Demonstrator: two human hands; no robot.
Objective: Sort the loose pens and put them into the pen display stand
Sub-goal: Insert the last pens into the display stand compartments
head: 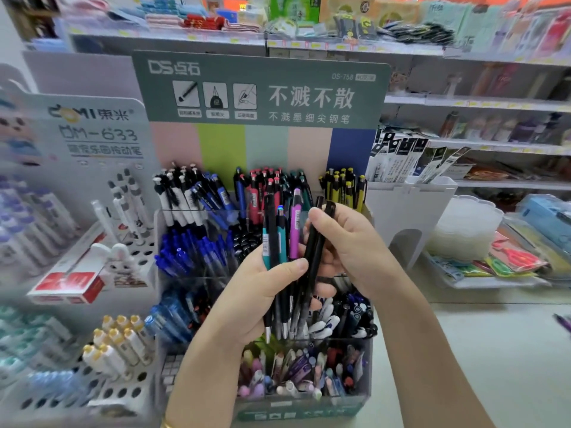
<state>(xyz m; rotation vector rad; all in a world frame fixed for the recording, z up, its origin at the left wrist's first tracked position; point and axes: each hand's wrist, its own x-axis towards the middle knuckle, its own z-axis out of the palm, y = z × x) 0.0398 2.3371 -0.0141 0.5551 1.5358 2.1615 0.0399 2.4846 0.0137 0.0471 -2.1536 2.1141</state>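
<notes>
My left hand (pixel 262 291) grips a bundle of loose pens (pixel 279 239), black, teal and purple, held upright with their tips pointing down. My right hand (pixel 343 242) pinches two black pens (pixel 318 239) at the right side of that bundle, thumb on top. Both hands hover above the tiered pen display stand (pixel 197 307), whose compartments hold white, blue, red, green, yellow and pastel pens. The stand's green header card (pixel 262 88) rises behind it.
A white holed pen rack (pixel 123 393) with yellow-capped pens stands at the left, with a red box (pixel 71 282) behind it. A white holder (pixel 408 205) with packaged refills sits to the right. Stocked shelves run along the back.
</notes>
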